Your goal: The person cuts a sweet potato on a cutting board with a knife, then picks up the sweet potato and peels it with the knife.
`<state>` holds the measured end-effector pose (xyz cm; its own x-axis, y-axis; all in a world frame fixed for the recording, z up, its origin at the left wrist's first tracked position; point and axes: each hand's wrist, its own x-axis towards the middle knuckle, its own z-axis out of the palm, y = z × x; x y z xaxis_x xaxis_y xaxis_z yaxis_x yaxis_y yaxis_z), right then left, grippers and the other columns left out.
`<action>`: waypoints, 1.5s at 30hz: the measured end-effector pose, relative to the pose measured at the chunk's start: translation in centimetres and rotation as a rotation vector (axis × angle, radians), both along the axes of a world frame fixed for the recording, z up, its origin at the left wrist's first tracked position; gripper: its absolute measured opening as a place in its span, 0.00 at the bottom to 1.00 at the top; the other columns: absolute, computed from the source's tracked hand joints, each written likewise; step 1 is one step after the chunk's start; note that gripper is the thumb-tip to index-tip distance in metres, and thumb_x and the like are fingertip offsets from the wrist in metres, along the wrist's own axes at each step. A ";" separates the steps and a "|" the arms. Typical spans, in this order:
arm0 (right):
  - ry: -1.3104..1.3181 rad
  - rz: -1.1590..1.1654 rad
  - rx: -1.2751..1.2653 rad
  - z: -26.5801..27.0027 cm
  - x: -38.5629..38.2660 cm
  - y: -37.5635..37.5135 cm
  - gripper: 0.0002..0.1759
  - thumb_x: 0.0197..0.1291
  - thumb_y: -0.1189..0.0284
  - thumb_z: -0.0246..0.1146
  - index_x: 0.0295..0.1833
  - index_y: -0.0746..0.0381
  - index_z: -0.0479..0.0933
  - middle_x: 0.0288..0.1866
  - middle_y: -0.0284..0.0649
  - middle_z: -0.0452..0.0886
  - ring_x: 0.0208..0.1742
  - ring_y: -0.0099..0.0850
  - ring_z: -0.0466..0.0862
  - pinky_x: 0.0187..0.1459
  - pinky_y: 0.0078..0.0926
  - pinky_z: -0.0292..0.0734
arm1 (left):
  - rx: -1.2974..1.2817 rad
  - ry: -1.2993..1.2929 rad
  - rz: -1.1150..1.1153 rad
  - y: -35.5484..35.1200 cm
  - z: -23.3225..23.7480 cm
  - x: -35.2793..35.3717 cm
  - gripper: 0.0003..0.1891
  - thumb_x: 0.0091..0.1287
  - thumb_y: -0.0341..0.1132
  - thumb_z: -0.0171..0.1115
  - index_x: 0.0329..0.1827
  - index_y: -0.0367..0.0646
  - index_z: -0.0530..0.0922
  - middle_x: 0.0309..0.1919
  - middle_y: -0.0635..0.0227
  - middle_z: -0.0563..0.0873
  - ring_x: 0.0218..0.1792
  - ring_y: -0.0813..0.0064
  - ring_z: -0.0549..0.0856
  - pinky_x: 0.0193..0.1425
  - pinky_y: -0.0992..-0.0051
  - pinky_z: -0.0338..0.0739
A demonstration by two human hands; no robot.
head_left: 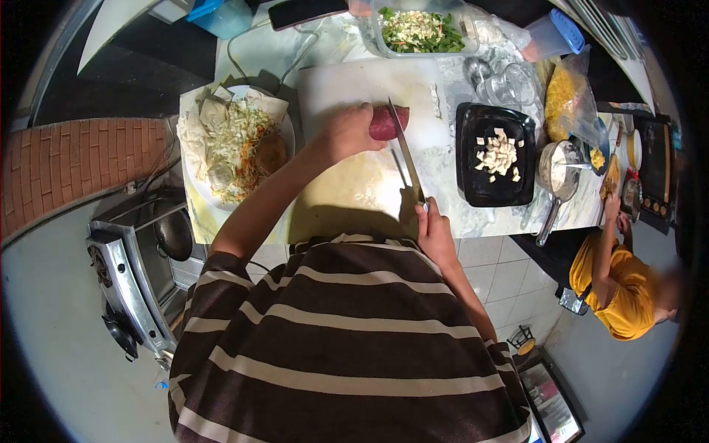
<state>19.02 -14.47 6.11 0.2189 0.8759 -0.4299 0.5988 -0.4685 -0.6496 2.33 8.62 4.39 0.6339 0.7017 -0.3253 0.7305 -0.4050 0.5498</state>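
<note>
On the white cutting board (325,87) lies a reddish-purple root vegetable (384,124). My left hand (348,133) grips its left end, fingers curled around it. A long knife (409,161) slants across the board, its blade over the right part of the vegetable near the tip. My right hand (436,233) is closed on the knife's handle at the front edge of the board.
Left stands a plate (289,122) of shredded vegetables. A black tray (480,193) with pale cubes, a saucepan (560,188) and a bag of yellow pieces (561,100) are right. Behind is a container of greens (425,52). Another person (613,288) works far right.
</note>
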 end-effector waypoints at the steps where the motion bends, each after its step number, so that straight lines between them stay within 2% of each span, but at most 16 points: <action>1: -0.010 0.008 -0.017 0.1 0.0 0.1 0.18 0.76 0.65 0.52 0.56 0.71 0.68 0.22 0.62 0.77 0.27 0.61 0.81 0.27 0.52 0.70 | -0.004 0.008 -0.001 0.1 0.1 0.0 0.35 0.50 0.54 0.75 0.49 0.32 0.76 0.41 0.45 0.85 0.46 0.47 0.85 0.54 0.55 0.77; 5: 0.009 0.065 -0.017 0.9 1.4 0.4 0.20 0.75 0.66 0.54 0.61 0.72 0.69 0.22 0.62 0.78 0.28 0.61 0.81 0.29 0.52 0.71 | 0.045 -0.008 -0.041 0.2 -0.5 -0.3 0.34 0.51 0.52 0.75 0.49 0.32 0.75 0.40 0.45 0.85 0.45 0.47 0.85 0.53 0.56 0.78; 8: -0.061 0.189 0.004 1.2 4.1 1.0 0.23 0.74 0.65 0.55 0.63 0.73 0.69 0.23 0.61 0.79 0.28 0.60 0.82 0.31 0.50 0.74 | 0.142 0.041 -0.128 0.2 -0.1 -0.2 0.32 0.52 0.49 0.75 0.49 0.32 0.74 0.36 0.46 0.86 0.42 0.48 0.87 0.49 0.56 0.80; 11: -0.036 0.199 -0.039 2.4 4.4 1.9 0.23 0.74 0.64 0.54 0.63 0.74 0.68 0.23 0.61 0.79 0.29 0.60 0.82 0.32 0.51 0.74 | 0.212 0.076 -0.149 -0.3 -0.2 -0.2 0.31 0.53 0.48 0.74 0.48 0.31 0.73 0.31 0.48 0.86 0.37 0.49 0.88 0.45 0.57 0.82; 13: -0.064 0.219 -0.086 2.9 3.8 2.0 0.23 0.74 0.65 0.54 0.62 0.74 0.68 0.23 0.62 0.79 0.30 0.61 0.82 0.32 0.53 0.74 | 0.286 0.035 -0.101 -1.1 -0.6 -0.5 0.31 0.54 0.49 0.73 0.48 0.30 0.73 0.26 0.50 0.86 0.32 0.51 0.88 0.39 0.58 0.83; 22: -0.135 0.206 -0.131 6.1 2.9 2.3 0.21 0.75 0.64 0.52 0.56 0.75 0.69 0.23 0.64 0.79 0.32 0.65 0.82 0.32 0.57 0.74 | 0.366 0.129 -0.041 -2.9 -0.7 0.3 0.30 0.55 0.47 0.73 0.45 0.30 0.71 0.22 0.54 0.86 0.27 0.56 0.89 0.30 0.63 0.83; 25: -0.127 0.204 -0.173 8.5 2.9 2.8 0.21 0.76 0.63 0.53 0.56 0.74 0.72 0.26 0.65 0.78 0.33 0.62 0.82 0.35 0.52 0.73 | 0.418 0.124 -0.042 -3.6 -0.6 0.5 0.29 0.54 0.46 0.75 0.44 0.32 0.70 0.22 0.55 0.86 0.26 0.59 0.89 0.29 0.65 0.83; 28: -0.053 0.214 -0.134 8.6 4.0 2.5 0.21 0.76 0.63 0.53 0.55 0.73 0.71 0.25 0.65 0.78 0.33 0.62 0.82 0.35 0.52 0.73 | 0.449 0.169 0.009 -4.4 -0.5 1.2 0.28 0.54 0.46 0.75 0.44 0.33 0.70 0.22 0.56 0.86 0.26 0.59 0.89 0.29 0.66 0.83; 30: -0.042 0.210 -0.135 8.6 4.2 2.7 0.20 0.75 0.63 0.54 0.53 0.73 0.71 0.25 0.64 0.77 0.34 0.61 0.82 0.36 0.50 0.73 | 0.440 0.164 0.010 -4.4 -0.5 1.3 0.28 0.54 0.46 0.75 0.44 0.33 0.71 0.22 0.56 0.86 0.26 0.59 0.89 0.29 0.65 0.83; 32: -0.128 0.268 -0.084 7.8 4.2 2.5 0.19 0.76 0.63 0.52 0.50 0.73 0.69 0.25 0.64 0.79 0.33 0.63 0.83 0.32 0.56 0.76 | 0.430 0.161 0.019 -4.0 -0.3 1.3 0.28 0.54 0.46 0.75 0.44 0.33 0.71 0.22 0.56 0.86 0.26 0.58 0.89 0.30 0.65 0.84; 34: -0.206 0.231 -0.057 5.5 3.1 1.9 0.19 0.75 0.63 0.52 0.51 0.72 0.68 0.24 0.64 0.79 0.33 0.64 0.83 0.32 0.58 0.76 | 0.352 0.144 0.030 -2.9 0.3 1.1 0.29 0.53 0.48 0.75 0.43 0.32 0.73 0.25 0.52 0.87 0.31 0.54 0.89 0.36 0.61 0.84; 35: -0.282 0.197 -0.035 4.0 2.3 1.7 0.19 0.75 0.63 0.52 0.52 0.72 0.67 0.24 0.65 0.79 0.32 0.64 0.82 0.31 0.59 0.76 | 0.355 0.144 0.028 -2.5 0.3 0.9 0.29 0.53 0.48 0.75 0.43 0.32 0.73 0.25 0.52 0.87 0.31 0.54 0.89 0.36 0.61 0.84; 37: -0.228 0.137 -0.007 1.7 0.6 1.2 0.19 0.75 0.63 0.52 0.53 0.72 0.66 0.23 0.65 0.78 0.31 0.65 0.82 0.30 0.60 0.76 | 0.215 0.070 0.040 -1.8 0.1 0.3 0.30 0.52 0.51 0.75 0.43 0.32 0.76 0.32 0.46 0.87 0.37 0.49 0.88 0.44 0.58 0.83; 40: -0.140 0.107 0.013 1.2 -0.2 1.9 0.19 0.75 0.63 0.52 0.54 0.72 0.67 0.24 0.64 0.79 0.30 0.63 0.82 0.32 0.58 0.76 | 0.074 -0.019 0.106 -1.3 -0.2 -0.1 0.32 0.51 0.54 0.76 0.43 0.32 0.77 0.36 0.44 0.86 0.41 0.47 0.87 0.49 0.57 0.80; 42: -0.105 0.088 0.012 2.0 0.1 2.6 0.20 0.75 0.63 0.52 0.55 0.72 0.68 0.24 0.64 0.79 0.31 0.63 0.82 0.32 0.57 0.76 | 0.064 0.005 0.092 -1.1 0.0 -0.2 0.32 0.51 0.54 0.75 0.43 0.32 0.77 0.37 0.44 0.86 0.42 0.47 0.87 0.50 0.57 0.80; 45: -0.033 0.145 -0.027 3.6 2.5 3.3 0.23 0.75 0.63 0.53 0.63 0.70 0.69 0.25 0.63 0.79 0.32 0.62 0.83 0.34 0.55 0.75 | 0.057 0.021 0.051 -0.7 -0.2 -0.3 0.33 0.51 0.55 0.75 0.44 0.31 0.77 0.37 0.44 0.86 0.42 0.47 0.86 0.51 0.56 0.80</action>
